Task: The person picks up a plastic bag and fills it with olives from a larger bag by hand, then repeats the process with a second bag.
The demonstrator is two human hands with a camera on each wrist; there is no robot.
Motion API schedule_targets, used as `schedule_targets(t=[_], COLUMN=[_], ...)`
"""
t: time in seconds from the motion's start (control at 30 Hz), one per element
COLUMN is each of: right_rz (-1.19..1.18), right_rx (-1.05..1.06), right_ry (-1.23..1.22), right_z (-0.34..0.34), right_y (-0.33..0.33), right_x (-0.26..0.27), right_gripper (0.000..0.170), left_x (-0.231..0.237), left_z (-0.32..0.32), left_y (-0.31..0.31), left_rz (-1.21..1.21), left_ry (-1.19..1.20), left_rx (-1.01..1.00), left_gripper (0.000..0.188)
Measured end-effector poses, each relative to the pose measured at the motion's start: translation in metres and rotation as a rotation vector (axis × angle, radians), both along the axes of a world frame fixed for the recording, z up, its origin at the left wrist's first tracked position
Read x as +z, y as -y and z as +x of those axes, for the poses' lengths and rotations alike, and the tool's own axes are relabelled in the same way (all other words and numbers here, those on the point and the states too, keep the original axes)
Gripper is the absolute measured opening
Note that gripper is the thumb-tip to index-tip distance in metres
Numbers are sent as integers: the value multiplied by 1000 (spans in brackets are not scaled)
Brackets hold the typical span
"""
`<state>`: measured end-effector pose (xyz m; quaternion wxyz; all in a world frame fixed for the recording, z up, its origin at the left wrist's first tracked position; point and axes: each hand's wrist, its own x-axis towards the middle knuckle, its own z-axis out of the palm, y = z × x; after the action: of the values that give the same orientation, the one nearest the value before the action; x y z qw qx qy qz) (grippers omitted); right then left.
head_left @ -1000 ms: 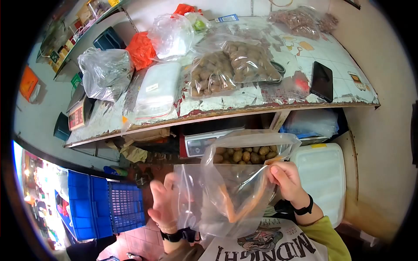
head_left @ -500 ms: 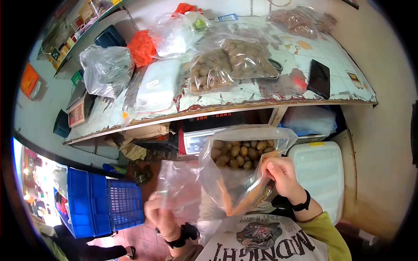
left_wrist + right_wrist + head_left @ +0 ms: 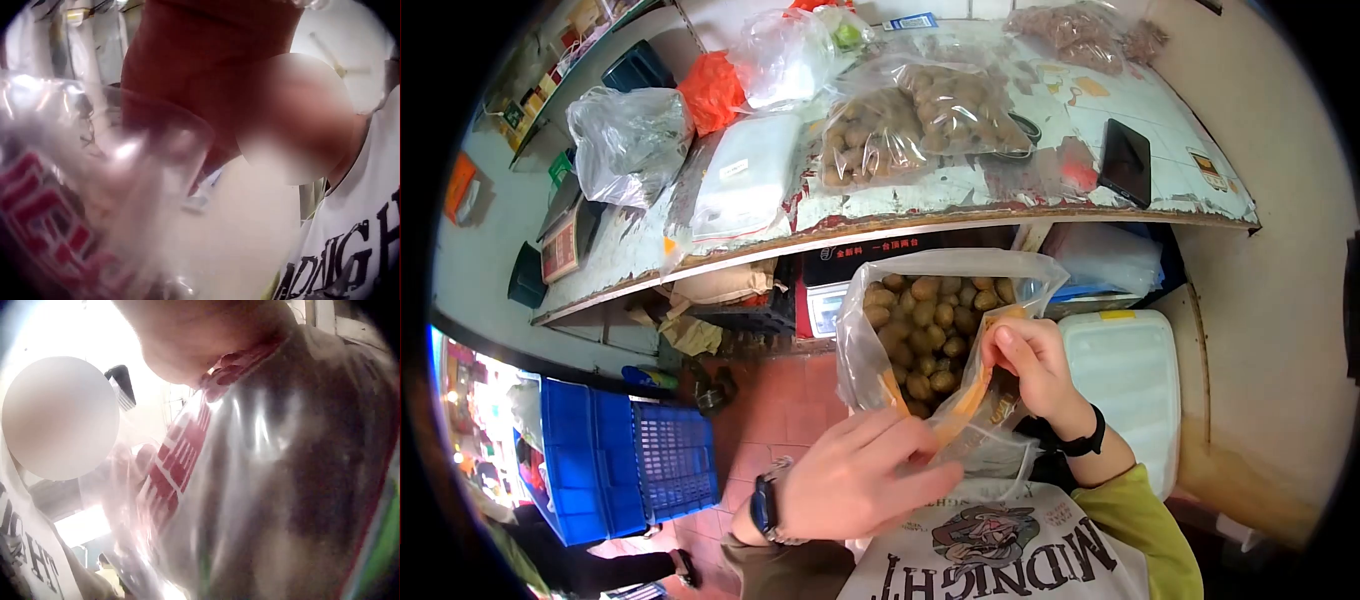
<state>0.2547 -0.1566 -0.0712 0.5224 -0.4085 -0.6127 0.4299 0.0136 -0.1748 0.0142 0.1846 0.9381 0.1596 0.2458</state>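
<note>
In the head view, a large clear bag (image 3: 863, 345) with an orange printed band stands with its mouth wide, full of small round brown-green items (image 3: 935, 335). My right hand (image 3: 1040, 372) pinches its rim at the right. At its front edge is my left hand (image 3: 855, 478), back upward, fingers stretched toward the band; its fingertips are partly hidden, so a grip cannot be made out. A smaller clear bag (image 3: 1000, 455) hangs crumpled below my right hand. Clear plastic with red print (image 3: 37, 212) fills much of the left wrist view, and similar printed plastic (image 3: 178, 465) the right.
Two filled bags (image 3: 870, 135), a stack of clear bags (image 3: 745, 180) and a phone (image 3: 1125, 163) lie on the worn table (image 3: 850, 205). Blue crates (image 3: 590, 460) stand at left, a white lidded box (image 3: 1122, 390) at right. A scale (image 3: 825, 305) sits under the table.
My left hand has come up and right to the large bag's front edge. The small bag, earlier held out at left, is now below my right hand. More of the large bag's contents shows.
</note>
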Motion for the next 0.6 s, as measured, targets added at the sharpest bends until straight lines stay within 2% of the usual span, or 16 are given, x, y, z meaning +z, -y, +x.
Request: schedule_targets(t=[0.07,0.17,0.23,0.27,0.33,0.4,0.47,0.6], right_rz=[-21,-68,-48,-60,114,151,376,397], right_rx=[10,49,148,148,171,184,229,272], right_ry=[-18,-7,-42,-38,159,226,372,548], right_z=[2,8,15,19,25,26,20,9], right_y=[0,3,7,8,4,-7,-18,-37], right_x=[1,8,21,25,31,39,46,54], right_gripper=[45,43,24,24,14,13,12,16], left_x=[-13,-38,-57,-66,-73,-76,-78,-80], left_z=[7,3,0,0,-1,-1,1,0], left_y=[-1,1,-3,-4,-5,-7,-12,-14], left_rz=[-111,-287,-394,-465,-544,-667,-638,-645], left_ry=[-5,107,190,262,338,388,404,465], left_rx=[37,50,44,20,-3,-59,-59,-31], left_gripper=[38,26,18,11,5,9,9,9])
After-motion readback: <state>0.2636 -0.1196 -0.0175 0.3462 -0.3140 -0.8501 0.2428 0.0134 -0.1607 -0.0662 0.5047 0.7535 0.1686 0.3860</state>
